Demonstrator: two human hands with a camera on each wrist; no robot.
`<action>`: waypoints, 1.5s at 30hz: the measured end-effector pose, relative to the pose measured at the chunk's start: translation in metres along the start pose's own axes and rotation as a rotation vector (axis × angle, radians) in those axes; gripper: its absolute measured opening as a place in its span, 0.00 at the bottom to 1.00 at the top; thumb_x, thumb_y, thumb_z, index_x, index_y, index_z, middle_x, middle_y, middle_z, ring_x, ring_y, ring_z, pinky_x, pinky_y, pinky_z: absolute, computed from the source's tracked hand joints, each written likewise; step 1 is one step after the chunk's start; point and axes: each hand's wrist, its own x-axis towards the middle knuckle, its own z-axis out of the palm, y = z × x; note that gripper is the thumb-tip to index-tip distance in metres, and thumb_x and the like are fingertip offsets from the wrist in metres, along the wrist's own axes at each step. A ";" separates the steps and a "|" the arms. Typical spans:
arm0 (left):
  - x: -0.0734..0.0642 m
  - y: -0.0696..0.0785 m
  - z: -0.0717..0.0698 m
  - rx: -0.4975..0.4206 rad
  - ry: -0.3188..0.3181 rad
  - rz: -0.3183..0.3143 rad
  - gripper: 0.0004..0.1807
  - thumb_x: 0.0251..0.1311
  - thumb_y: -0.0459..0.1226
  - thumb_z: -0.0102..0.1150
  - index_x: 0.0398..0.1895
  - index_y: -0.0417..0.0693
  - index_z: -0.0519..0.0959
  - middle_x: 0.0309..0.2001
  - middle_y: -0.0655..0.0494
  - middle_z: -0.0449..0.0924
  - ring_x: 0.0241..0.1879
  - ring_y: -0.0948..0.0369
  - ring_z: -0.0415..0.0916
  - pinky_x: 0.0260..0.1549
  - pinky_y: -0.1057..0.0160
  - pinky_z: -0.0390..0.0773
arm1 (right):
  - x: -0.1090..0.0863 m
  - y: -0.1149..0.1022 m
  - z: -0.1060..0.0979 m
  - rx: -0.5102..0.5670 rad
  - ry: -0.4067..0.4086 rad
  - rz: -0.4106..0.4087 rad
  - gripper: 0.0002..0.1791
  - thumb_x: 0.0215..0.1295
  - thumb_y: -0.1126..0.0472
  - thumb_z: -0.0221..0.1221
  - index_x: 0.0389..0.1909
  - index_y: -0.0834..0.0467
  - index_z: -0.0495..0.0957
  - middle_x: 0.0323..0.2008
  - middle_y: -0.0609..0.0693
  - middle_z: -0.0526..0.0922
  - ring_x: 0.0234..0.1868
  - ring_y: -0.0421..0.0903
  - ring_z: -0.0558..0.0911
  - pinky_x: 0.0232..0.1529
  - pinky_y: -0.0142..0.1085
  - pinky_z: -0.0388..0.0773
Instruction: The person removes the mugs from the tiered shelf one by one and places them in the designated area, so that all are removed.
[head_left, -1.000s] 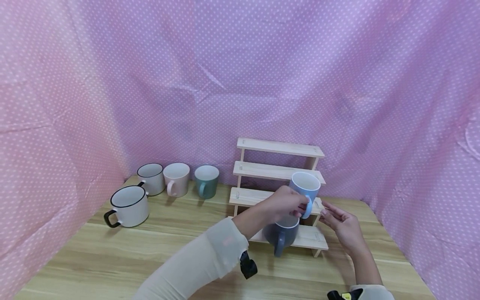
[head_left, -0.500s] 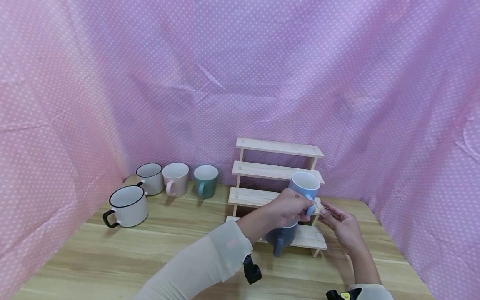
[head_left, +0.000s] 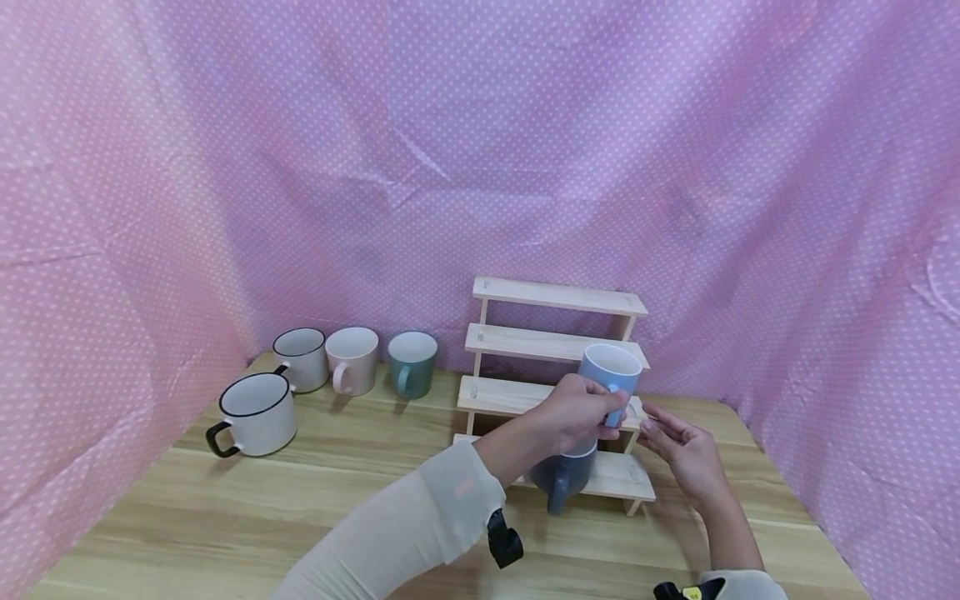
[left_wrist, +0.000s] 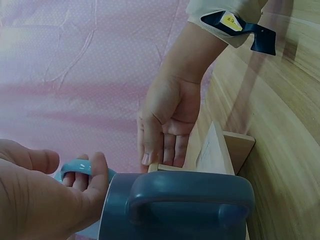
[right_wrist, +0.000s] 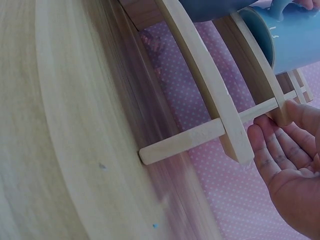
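My left hand [head_left: 581,412] grips the handle of a light blue mug [head_left: 617,362], upright at the right end of the second tier from the bottom of a wooden step rack [head_left: 510,393]. In the left wrist view, fingers pass through the light blue handle [left_wrist: 79,166]. A dark grey-blue mug [head_left: 566,473] stands on the lowest tier, partly hidden behind my left hand. At the rack's right side, my right hand [head_left: 686,458] pinches the end of that same second tier, thumb above and fingers below, as the right wrist view shows at the plank end [right_wrist: 280,112].
Left on the wooden table [head_left: 315,508] stand two white mugs with black rims, one in front [head_left: 258,414] and one behind [head_left: 302,360]. Beside them are a pink mug [head_left: 354,361] and a green mug [head_left: 412,365]. A dotted pink curtain [head_left: 480,167] closes off the back and sides.
My left hand has shifted slightly right and its fingers have closed further over the light blue mug's handle. The mug stays nearly in place. My right hand has not visibly moved.
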 end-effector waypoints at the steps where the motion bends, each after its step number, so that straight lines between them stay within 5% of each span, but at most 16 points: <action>1: 0.000 0.000 0.000 0.005 0.015 0.000 0.13 0.72 0.37 0.61 0.40 0.30 0.81 0.40 0.46 0.81 0.42 0.54 0.82 0.38 0.62 0.87 | 0.000 0.000 0.000 0.006 0.004 0.000 0.33 0.76 0.55 0.60 0.72 0.70 0.64 0.53 0.39 0.84 0.47 0.40 0.87 0.53 0.30 0.81; 6: 0.002 -0.001 -0.004 0.025 0.036 0.001 0.12 0.71 0.37 0.61 0.34 0.34 0.81 0.37 0.46 0.82 0.37 0.55 0.82 0.34 0.64 0.85 | 0.000 0.002 0.001 0.038 0.015 0.002 0.33 0.75 0.57 0.60 0.72 0.72 0.64 0.49 0.36 0.86 0.45 0.39 0.88 0.52 0.30 0.82; 24: 0.006 -0.002 -0.020 0.067 -0.084 0.060 0.12 0.75 0.36 0.57 0.31 0.39 0.77 0.33 0.49 0.81 0.35 0.58 0.80 0.36 0.63 0.85 | 0.001 0.002 0.003 -0.012 0.023 -0.009 0.32 0.76 0.56 0.59 0.71 0.71 0.65 0.52 0.37 0.84 0.45 0.39 0.87 0.55 0.34 0.82; 45: -0.005 0.027 -0.040 0.074 -0.146 0.093 0.12 0.76 0.36 0.55 0.34 0.38 0.78 0.35 0.48 0.81 0.38 0.57 0.80 0.44 0.59 0.86 | 0.002 0.004 0.003 0.019 0.033 -0.013 0.32 0.76 0.57 0.59 0.71 0.72 0.65 0.49 0.35 0.84 0.45 0.38 0.87 0.53 0.33 0.82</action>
